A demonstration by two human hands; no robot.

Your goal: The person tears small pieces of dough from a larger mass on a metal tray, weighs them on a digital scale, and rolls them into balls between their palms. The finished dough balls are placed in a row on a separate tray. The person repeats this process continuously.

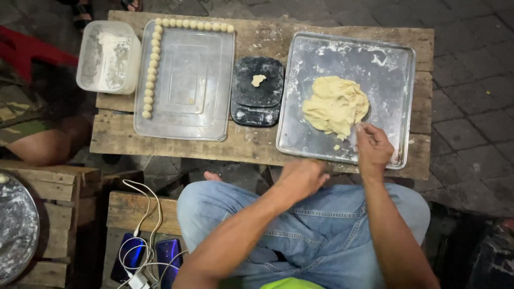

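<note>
A pale yellow dough mass (336, 105) lies on a floured metal tray (385, 64) at the right of a low wooden table (257, 147). My right hand (372, 150) reaches onto the tray's near edge, its fingertips pinching at the lower right edge of the dough. My left hand (302, 177) hovers loosely curled over the table's front edge, above my knees; whether it holds anything is hidden. A small dough piece (258, 80) rests on a black digital scale (257, 91) in the middle. Several small dough balls (151, 59) line the left and far edges of a clear plastic tray (187, 80).
A clear plastic tub (110, 56) dusted with flour stands at the table's far left. Another person's arm (37, 142) is at the left. Two phones (150, 257) with white cables lie on a wooden crate by my left knee. A floured round tray (16, 227) sits at the lower left.
</note>
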